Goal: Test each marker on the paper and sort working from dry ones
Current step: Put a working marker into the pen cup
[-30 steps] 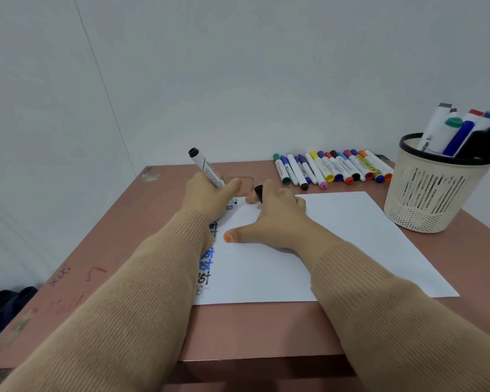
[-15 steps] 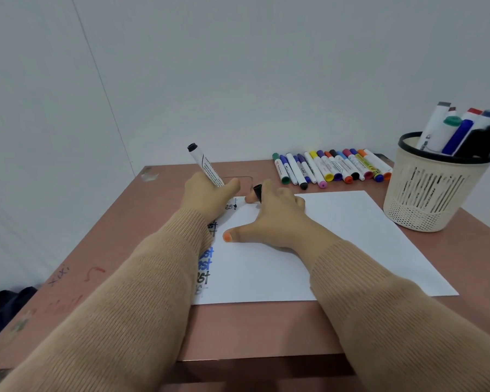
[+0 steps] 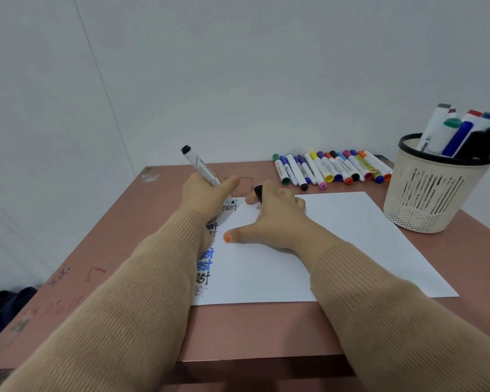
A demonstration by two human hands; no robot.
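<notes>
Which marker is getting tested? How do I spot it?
Find the white paper on the table. At its far left corner the left hand grips a white marker, black end up. It's the only one held; others lie in a row or fill the basket.

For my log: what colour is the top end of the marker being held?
Black; the marker in the left hand, head view.

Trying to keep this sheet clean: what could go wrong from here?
1. The left sleeve lies across the test words on the paper; wet ink may smear.
2. The left hand holds the marker at the paper's far left corner; a stroke may run onto the table.
3. The right hand pinches the cap between fingers while pressing the paper; it may slip out.
</notes>
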